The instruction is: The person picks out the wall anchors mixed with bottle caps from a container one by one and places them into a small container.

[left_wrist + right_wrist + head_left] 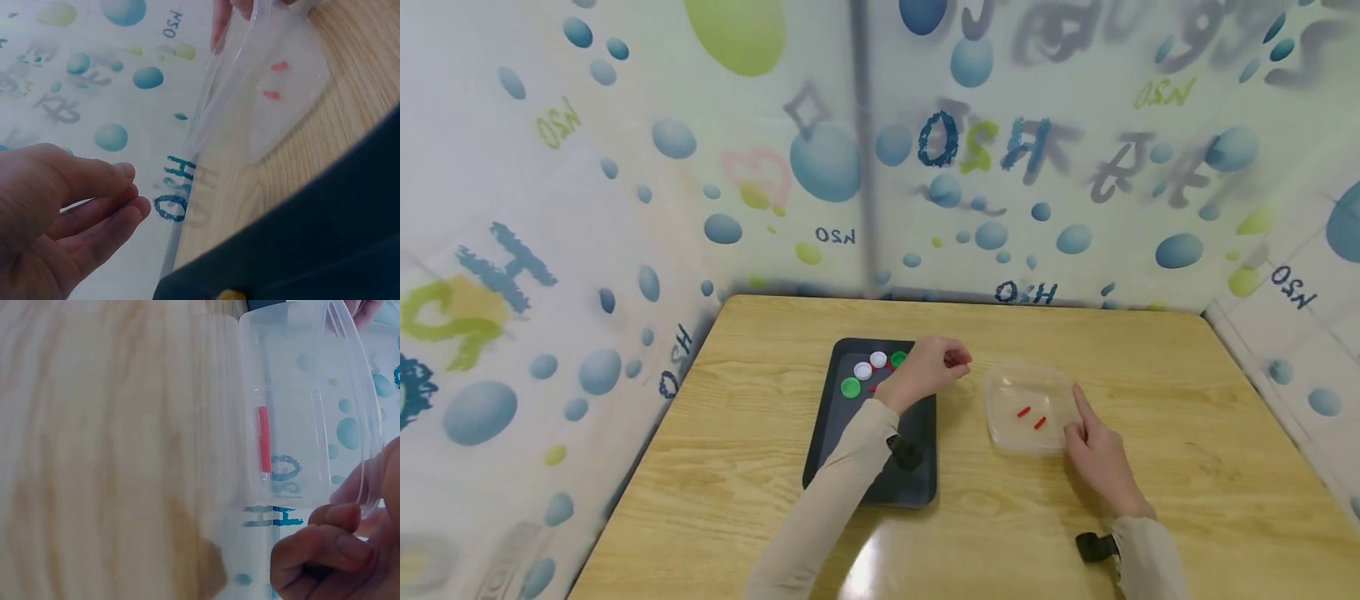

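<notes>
Head: my left hand hovers by the tray; red sticks lie in the clear box. Left wrist: fingertips narrow, nothing visible between. Right wrist: my right hand grips the box's rim; light pressure should avoid tipping.

Right of centre in the head view: a clear plastic box, squarish with rounded corners, open at the top, standing flat, gripped at its right rim. On its floor, below the middle: two short, slim red sticks, lying apart, nearly parallel, both slanting up to the right. Blurred through the milky wall at upper right in the left wrist view; merged into one upright red bar right of centre in the right wrist view. Left of the box, well apart: a dark tray, oblong with rounded corners, partly covered, with more red bits near its upper end, mostly hidden.
</notes>
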The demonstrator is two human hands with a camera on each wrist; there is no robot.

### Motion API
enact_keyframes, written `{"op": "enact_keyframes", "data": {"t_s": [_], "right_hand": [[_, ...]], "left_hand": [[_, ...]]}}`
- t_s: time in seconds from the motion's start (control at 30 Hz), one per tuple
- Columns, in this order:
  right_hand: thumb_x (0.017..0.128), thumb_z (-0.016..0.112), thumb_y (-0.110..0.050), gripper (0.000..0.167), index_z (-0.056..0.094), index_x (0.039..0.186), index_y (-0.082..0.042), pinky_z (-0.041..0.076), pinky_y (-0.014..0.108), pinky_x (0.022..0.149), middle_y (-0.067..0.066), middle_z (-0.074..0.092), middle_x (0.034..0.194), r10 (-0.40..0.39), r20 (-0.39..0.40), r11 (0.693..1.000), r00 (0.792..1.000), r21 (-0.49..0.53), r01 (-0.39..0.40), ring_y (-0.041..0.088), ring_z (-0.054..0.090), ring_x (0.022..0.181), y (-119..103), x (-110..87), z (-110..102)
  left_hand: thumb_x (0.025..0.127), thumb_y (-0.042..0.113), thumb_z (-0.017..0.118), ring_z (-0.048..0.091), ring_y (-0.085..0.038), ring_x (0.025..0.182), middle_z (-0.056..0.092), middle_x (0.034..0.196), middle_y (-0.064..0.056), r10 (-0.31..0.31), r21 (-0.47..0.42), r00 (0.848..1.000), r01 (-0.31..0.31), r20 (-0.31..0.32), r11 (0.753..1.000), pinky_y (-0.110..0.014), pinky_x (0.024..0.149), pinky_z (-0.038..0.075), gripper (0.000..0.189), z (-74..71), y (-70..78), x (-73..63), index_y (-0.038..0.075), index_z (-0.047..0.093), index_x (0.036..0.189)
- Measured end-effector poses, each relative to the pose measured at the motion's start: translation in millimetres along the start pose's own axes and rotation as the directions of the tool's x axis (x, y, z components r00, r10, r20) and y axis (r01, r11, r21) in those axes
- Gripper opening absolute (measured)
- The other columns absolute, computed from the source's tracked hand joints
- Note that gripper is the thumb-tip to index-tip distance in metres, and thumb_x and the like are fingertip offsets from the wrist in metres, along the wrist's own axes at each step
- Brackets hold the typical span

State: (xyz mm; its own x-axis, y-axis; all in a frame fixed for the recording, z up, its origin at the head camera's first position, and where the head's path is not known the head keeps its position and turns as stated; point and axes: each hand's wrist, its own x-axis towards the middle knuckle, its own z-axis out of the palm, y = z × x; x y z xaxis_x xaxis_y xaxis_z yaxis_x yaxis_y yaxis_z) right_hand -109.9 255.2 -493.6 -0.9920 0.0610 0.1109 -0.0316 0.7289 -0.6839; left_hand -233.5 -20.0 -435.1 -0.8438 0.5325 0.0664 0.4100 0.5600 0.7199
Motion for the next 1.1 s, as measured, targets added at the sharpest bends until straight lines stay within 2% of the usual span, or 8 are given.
{"op": "enact_keyframes", "data": {"t_s": [0.2,0.37,0.6,0.83,1.1], "right_hand": [[0.100,0.043,-0.010,0.063,0.025,0.160,-0.002,0.030,0.025,0.050,-0.003,0.036,0.066,0.015,0.011,0.999,1.000,-0.029,-0.014,0.005,0.028,0.053,1.6,-3.9,1.3],[0.101,0.042,-0.011,0.063,0.024,0.160,-0.002,0.030,0.025,0.050,-0.002,0.036,0.066,0.022,0.019,0.999,1.000,-0.027,-0.021,0.005,0.029,0.053,1.2,-5.5,-0.5],[0.102,0.040,-0.012,0.062,0.023,0.160,-0.001,0.029,0.024,0.048,-0.002,0.036,0.065,0.016,0.022,1.000,1.000,-0.027,-0.016,0.005,0.028,0.052,-1.1,-5.7,-3.5],[0.103,0.040,-0.014,0.061,0.022,0.161,-0.003,0.030,0.025,0.050,-0.002,0.038,0.065,0.020,0.022,0.999,1.000,-0.030,-0.019,0.005,0.029,0.052,-2.7,-4.3,-1.9],[0.104,0.041,-0.014,0.061,0.022,0.161,-0.003,0.030,0.025,0.049,-0.004,0.037,0.063,-0.006,0.018,1.000,1.000,-0.016,0.007,0.004,0.028,0.051,-4.4,-2.0,0.2]], "left_hand": [[0.097,0.012,0.068,0.067,-0.014,0.088,0.074,0.102,-0.007,-0.028,-0.052,0.999,0.027,-0.027,0.998,-0.022,0.076,0.056,0.020,-8.2,-17.1,-17.9,0.002,0.074,0.113],[0.098,0.014,0.068,0.069,-0.014,0.091,0.074,0.105,-0.005,-0.061,-0.045,0.996,0.058,-0.063,0.997,-0.023,0.074,0.057,0.021,-18.2,-33.4,-30.8,0.004,0.074,0.115],[0.100,0.015,0.065,0.070,-0.018,0.093,0.074,0.108,-0.007,-0.095,-0.067,0.993,0.090,-0.072,0.994,-0.026,0.073,0.058,0.022,-32.6,-42.1,-35.1,0.004,0.072,0.118],[0.099,0.013,0.067,0.071,-0.018,0.092,0.075,0.106,-0.007,-0.112,-0.043,0.990,0.109,-0.081,0.993,-0.028,0.073,0.058,0.021,-41.5,-54.3,-38.6,0.004,0.073,0.116],[0.097,0.010,0.069,0.070,-0.018,0.090,0.075,0.103,-0.006,-0.155,0.007,0.983,0.156,-0.100,0.988,-0.029,0.074,0.058,0.017,-46.6,-75.3,-54.2,0.005,0.075,0.112]]}}
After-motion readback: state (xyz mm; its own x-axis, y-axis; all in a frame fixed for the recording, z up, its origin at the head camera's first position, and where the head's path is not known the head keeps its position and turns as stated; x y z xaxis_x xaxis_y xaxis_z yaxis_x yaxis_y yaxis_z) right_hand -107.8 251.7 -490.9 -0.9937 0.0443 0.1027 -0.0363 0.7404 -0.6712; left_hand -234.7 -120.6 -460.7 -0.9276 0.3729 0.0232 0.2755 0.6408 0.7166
